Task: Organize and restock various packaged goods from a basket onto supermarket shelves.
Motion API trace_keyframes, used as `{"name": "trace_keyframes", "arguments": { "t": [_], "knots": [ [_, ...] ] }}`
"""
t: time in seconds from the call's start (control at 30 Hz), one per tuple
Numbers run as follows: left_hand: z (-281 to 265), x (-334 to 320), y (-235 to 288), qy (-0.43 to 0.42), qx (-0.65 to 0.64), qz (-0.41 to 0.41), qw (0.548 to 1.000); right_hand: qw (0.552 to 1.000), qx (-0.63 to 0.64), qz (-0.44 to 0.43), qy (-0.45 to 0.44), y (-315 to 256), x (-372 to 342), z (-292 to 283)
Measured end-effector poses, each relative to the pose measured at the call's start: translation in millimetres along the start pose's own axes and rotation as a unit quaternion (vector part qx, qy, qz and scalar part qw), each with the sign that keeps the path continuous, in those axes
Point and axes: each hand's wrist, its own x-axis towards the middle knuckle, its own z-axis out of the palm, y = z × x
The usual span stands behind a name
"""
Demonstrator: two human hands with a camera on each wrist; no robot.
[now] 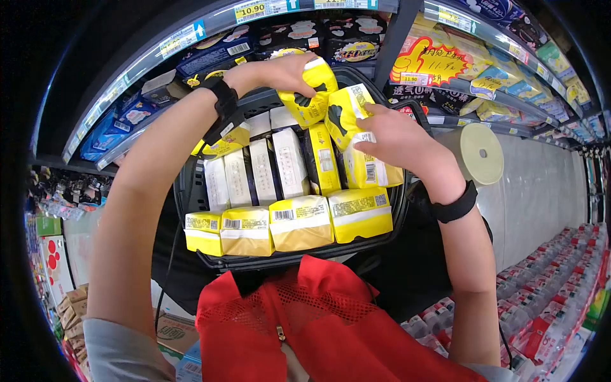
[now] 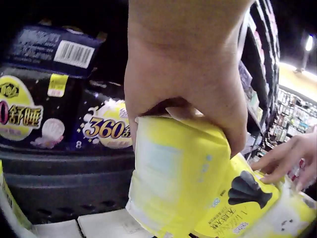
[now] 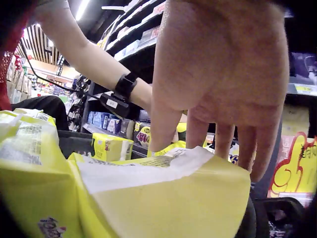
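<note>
My left hand (image 1: pixel 287 71) grips a yellow sanitary pad pack (image 1: pixel 312 105) from above, over the far side of a black shopping basket (image 1: pixel 286 262). In the left wrist view that pack (image 2: pixel 173 173) hangs under the palm, its top between thumb and fingers. Just to its right, my right hand (image 1: pixel 407 141) holds another yellow pack (image 1: pixel 342 118), tilted, between thumb and fingers. Both held packs overlap in the head view. Below them, the basket holds several upright packs with white sides (image 1: pixel 291 162) and a front row of yellow packs (image 1: pixel 300 223).
Behind the basket stand shelves with dark packs (image 1: pixel 353 38) and price strips (image 1: pixel 251 9). A yellow handwritten promotion sign (image 1: pixel 433 60) hangs at the right. A round pale green stool (image 1: pixel 471 153) stands right of the basket. Wrapped bottles (image 1: pixel 547 299) fill the lower right.
</note>
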Motion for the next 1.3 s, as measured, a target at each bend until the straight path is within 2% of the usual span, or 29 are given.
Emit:
{"name": "trace_keyframes", "arguments": {
  "t": [0.03, 0.1, 0.2, 0.23, 0.3, 0.43, 0.5, 0.53, 0.57, 0.63, 0.67, 0.7, 0.77, 0.8, 0.87, 0.93, 1.03, 1.1, 1.13, 1.17, 1.2, 1.23, 1.27, 1.3],
  "knots": [
    [9, 5, -11, 0.017, -0.030, -0.009, 0.999, 1.000, -0.001, 0.001, -0.001, -5, 1, -3],
    [14, 7, -9, 0.044, -0.039, 0.022, 0.998, 0.991, 0.001, 0.072, -0.115, -16, 5, -14],
    [12, 16, 8, 0.051, 0.041, 0.040, 0.997, 0.992, -0.003, 0.071, -0.107, -14, 6, -13],
    [20, 22, 2, 0.095, 0.061, 0.050, 0.992, 0.991, -0.004, 0.069, -0.111, -14, 7, -13],
    [21, 23, 10, 0.072, 0.054, 0.034, 0.995, 0.990, -0.004, 0.077, -0.122, -14, 9, -14],
    [41, 31, 8, 0.091, 0.050, 0.014, 0.994, 0.988, 0.005, 0.110, -0.110, -16, 14, -3],
    [40, 30, 14, 0.110, 0.074, 0.074, 0.988, 0.985, -0.035, 0.119, -0.123, -5, 19, 2],
    [33, 31, 13, 0.038, 0.055, 0.056, 0.996, 0.984, -0.037, 0.120, -0.125, -4, 18, 4],
    [29, 28, 9, 0.038, 0.055, 0.056, 0.996, 0.986, -0.046, 0.116, -0.114, -5, 17, 4],
    [27, 23, 0, 0.044, 0.092, 0.109, 0.989, 0.986, -0.054, 0.116, -0.110, -5, 16, 0],
    [25, 24, 2, 0.010, 0.068, 0.084, 0.994, 0.981, -0.054, 0.124, -0.136, -8, 20, -6],
    [26, 24, 3, -0.002, 0.069, 0.092, 0.993, 0.975, -0.046, 0.142, -0.162, -9, 17, -6],
    [26, 7, -1, 0.001, 0.169, 0.149, 0.974, 0.973, -0.046, 0.149, -0.168, -7, 15, 4],
    [46, 2, 10, 0.045, 0.241, 0.091, 0.965, 0.972, -0.048, 0.148, -0.176, -6, 17, 9],
    [47, 14, 12, 0.011, 0.226, 0.099, 0.969, 0.970, -0.026, 0.159, -0.185, 4, 13, 17],
    [40, 12, 6, 0.010, 0.248, 0.086, 0.965, 0.960, -0.002, 0.174, -0.218, -2, 22, 7],
    [34, 7, -3, 0.005, 0.210, 0.116, 0.971, 0.959, 0.011, 0.182, -0.215, -7, 23, 3],
    [11, -9, -7, 0.039, 0.175, 0.104, 0.978, 0.961, 0.001, 0.179, -0.210, -11, 20, 7],
    [-4, -24, -9, 0.027, 0.163, 0.096, 0.981, 0.956, 0.002, 0.190, -0.224, -15, 23, -1],
    [0, -26, -17, 0.077, 0.179, 0.140, 0.971, 0.950, -0.003, 0.199, -0.241, -16, 27, -7],
    [-24, -59, -16, -0.043, 0.159, 0.006, 0.986, 0.950, -0.008, 0.198, -0.243, -16, 28, -9],
    [-25, -78, -23, -0.066, 0.194, -0.073, 0.976, 0.951, -0.007, 0.195, -0.239, -15, 28, -8],
    [-22, -78, -35, -0.053, 0.192, -0.046, 0.979, 0.952, -0.019, 0.193, -0.239, -13, 27, -5],
    [-20, -112, -46, -0.110, 0.224, -0.114, 0.962, 0.953, -0.029, 0.187, -0.235, -13, 29, -3]
  ]
}}
